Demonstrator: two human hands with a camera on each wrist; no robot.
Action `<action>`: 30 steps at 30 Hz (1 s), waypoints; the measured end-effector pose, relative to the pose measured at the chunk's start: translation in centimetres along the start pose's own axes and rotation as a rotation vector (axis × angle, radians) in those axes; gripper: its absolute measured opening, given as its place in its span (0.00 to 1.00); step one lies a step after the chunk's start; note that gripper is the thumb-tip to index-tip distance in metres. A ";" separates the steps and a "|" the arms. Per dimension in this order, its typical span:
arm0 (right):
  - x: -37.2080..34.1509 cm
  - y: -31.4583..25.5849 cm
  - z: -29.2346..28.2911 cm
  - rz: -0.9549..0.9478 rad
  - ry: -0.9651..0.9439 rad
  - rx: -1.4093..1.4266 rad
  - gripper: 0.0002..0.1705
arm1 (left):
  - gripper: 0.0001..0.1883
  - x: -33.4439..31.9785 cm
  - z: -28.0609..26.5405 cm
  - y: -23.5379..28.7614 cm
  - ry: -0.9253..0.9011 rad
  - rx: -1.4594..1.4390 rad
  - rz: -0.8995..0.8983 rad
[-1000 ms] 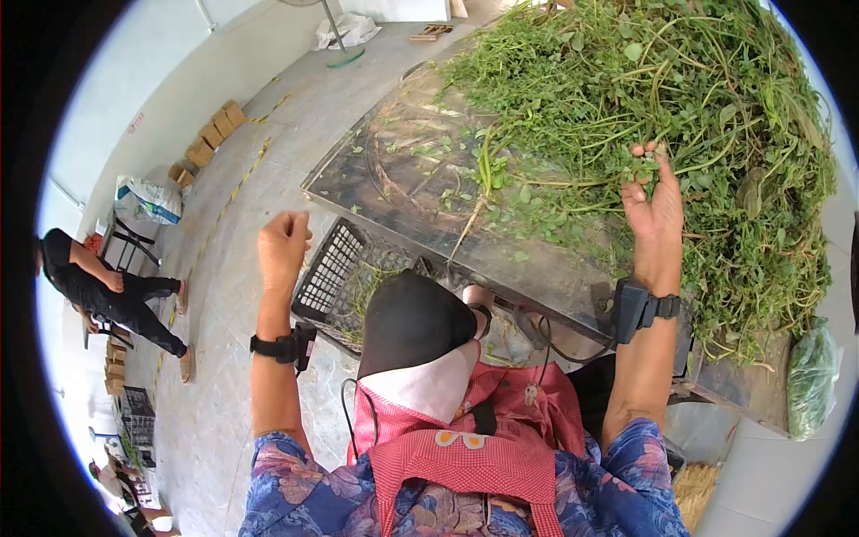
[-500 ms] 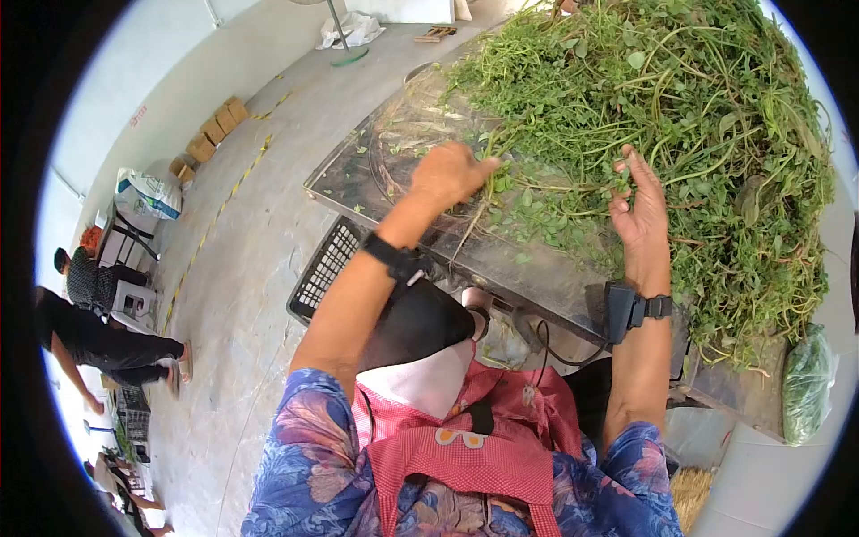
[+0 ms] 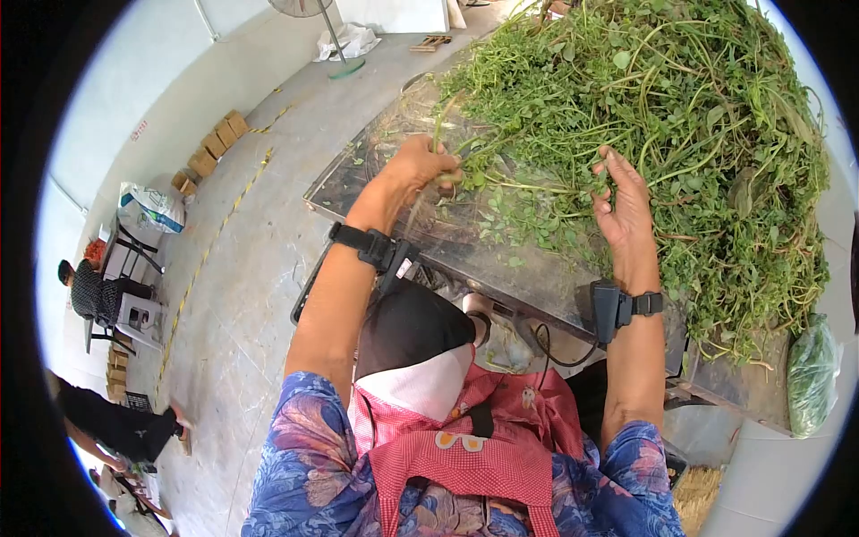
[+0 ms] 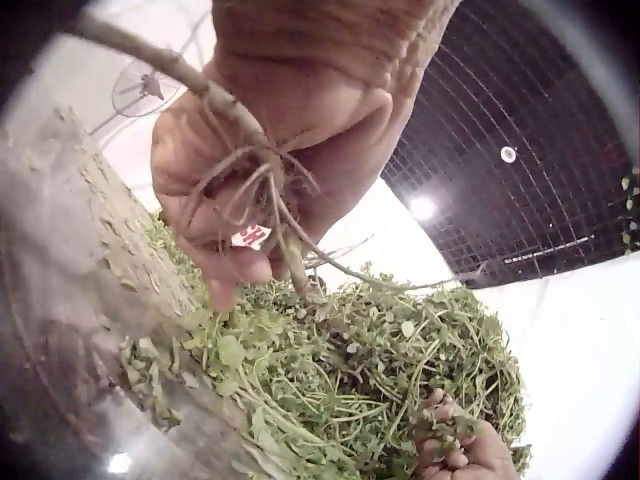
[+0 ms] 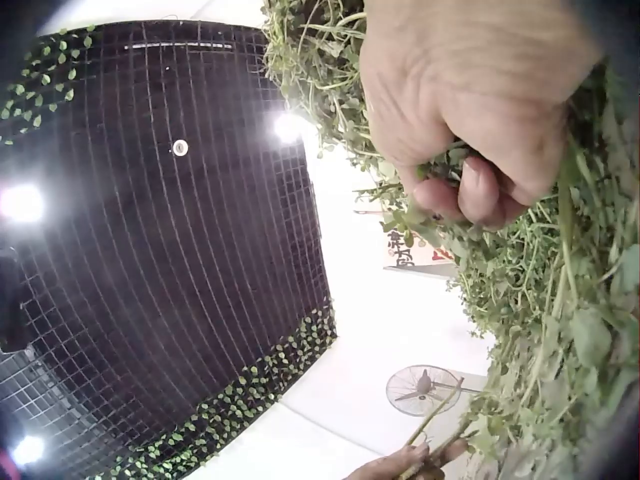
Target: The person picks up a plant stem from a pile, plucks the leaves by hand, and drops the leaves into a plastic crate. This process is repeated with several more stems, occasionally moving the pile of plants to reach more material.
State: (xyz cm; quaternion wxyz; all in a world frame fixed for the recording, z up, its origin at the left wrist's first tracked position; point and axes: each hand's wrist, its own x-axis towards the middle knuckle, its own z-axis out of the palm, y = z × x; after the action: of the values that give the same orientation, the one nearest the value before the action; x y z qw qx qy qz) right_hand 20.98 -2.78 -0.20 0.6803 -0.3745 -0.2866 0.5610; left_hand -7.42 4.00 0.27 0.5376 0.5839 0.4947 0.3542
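A big white sack (image 3: 150, 208) sits far off by the wall, and what is in it is hidden. Next to your left forearm you can see just the edge of a black crate (image 3: 305, 298); its inside is hidden too. A see-through bag (image 3: 812, 376) full of green stuff is at the right end of your table. Brown boxes (image 3: 215, 145) stand in a row by the wall.

Your left hand (image 3: 414, 165) is closed around a plant stem (image 4: 225, 105) with thin, stringy roots (image 4: 262, 170), over the table. Your right hand (image 3: 625, 201) has its fingers curled around a small bunch of leaves (image 4: 455, 430), just by the big green heap.

The heap of greens (image 3: 707, 134) covers much of the dark, dirty table (image 3: 550, 282), and little leaf bits (image 3: 514, 262) lie near it. Around you is a gray floor (image 3: 242, 304) with a yellow-and-black stripe (image 3: 215, 231). One person (image 3: 125, 425) in dark clothes is at the left, below a person sitting down (image 3: 98, 291). There is a round fan (image 5: 425, 388) too.
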 end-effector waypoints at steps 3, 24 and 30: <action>0.2 0.4 -0.2 -0.022 -0.084 0.014 0.12 | 0.09 -0.6 -0.4 0.7 0.087 -0.005 0.026; -1.1 1.7 1.9 0.068 -0.154 -0.353 0.14 | 0.29 -2.1 8.8 0.5 -0.206 -0.547 0.109; -1.6 1.9 2.6 0.117 -0.137 -0.390 0.15 | 0.33 -1.8 10.8 -1.2 -0.267 -0.454 0.226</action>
State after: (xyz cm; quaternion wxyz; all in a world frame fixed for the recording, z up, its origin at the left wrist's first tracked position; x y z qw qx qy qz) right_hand 17.51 -3.66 -0.29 0.5403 -0.4760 -0.4132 0.5574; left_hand 2.13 -0.79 -2.55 0.6719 0.5414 0.2594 0.4336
